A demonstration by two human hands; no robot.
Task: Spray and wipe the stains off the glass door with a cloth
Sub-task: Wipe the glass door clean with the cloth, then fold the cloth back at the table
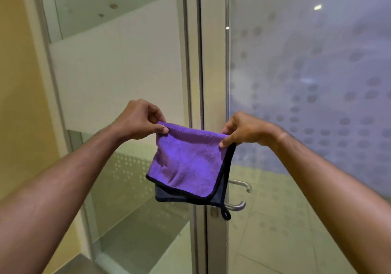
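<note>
**Cloth stretched between both hands, glass just beyond**

Here, the purple cloth [188, 159] hangs folded in front of the door frame [212, 62], its top edge pulled taut and running roughly nine to three o'clock. The left hand [139, 118] pinches the top corner at the nine o'clock end, thumb and forefinger closed on the fold. The right hand [243, 128] pinches the opposite corner at three o'clock in the same way. The other fingers of both are curled in.

The cloth droops toward six o'clock; a grey underlayer and a small black hanging loop [226, 214] show at the bottom edge, near the metal door handle [238, 195].

The dotted glass door [317, 83] lies at about one to two o'clock from the cloth, on the right hand's side, so that hand looks nearer. A second pane, the frosted panel [116, 72], sits toward ten o'clock. No spray bottle is in view.

Judgement: the cloth is being squared up before wiping. The coming move likely turns on carrying it rightward and forward until it presses flat on the pane. Stains cannot be made out among the dots.
</note>
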